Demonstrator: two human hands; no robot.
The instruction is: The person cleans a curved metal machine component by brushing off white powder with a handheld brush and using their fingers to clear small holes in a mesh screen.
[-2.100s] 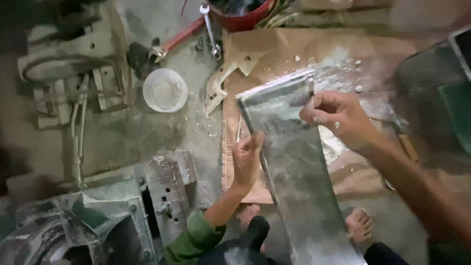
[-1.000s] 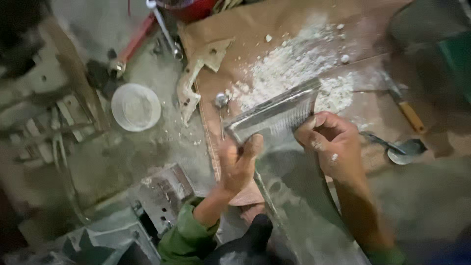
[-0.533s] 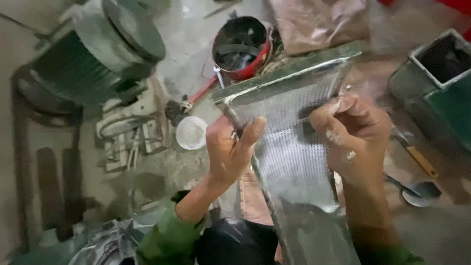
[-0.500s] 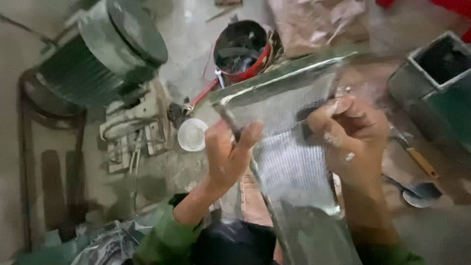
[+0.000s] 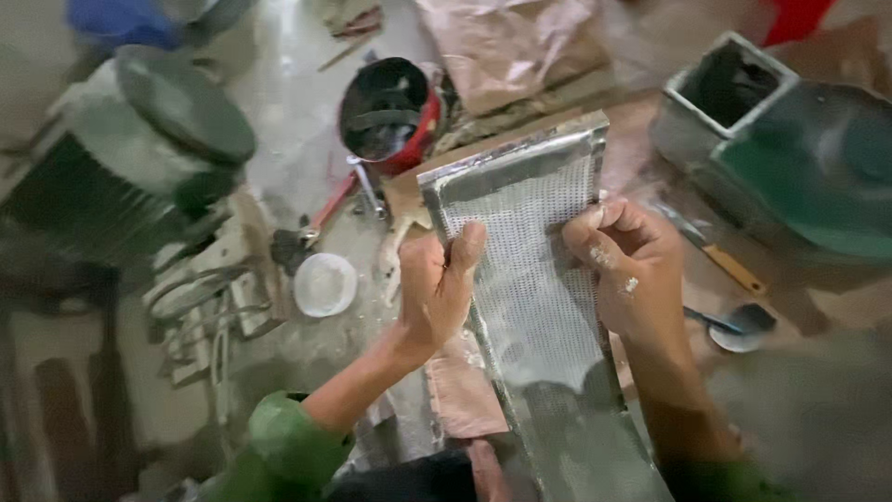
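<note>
Long perforated metal screen [image 5: 534,279] held tilted up between both hands, left hand [image 5: 435,288] clasping its left edge, thumb on the mesh, right hand [image 5: 632,270] curled around its right edge, red bucket [image 5: 386,112] beyond the fingertips, white bowl [image 5: 325,284] left of the left fingers

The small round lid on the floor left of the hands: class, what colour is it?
White, seen in the head view: the lid.

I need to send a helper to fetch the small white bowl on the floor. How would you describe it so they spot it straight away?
Start at the long perforated metal tray that both hands hold. Look just beyond the left hand, down on the grey floor, below the red bucket. The white bowl is the only pale round shallow dish there.
</note>
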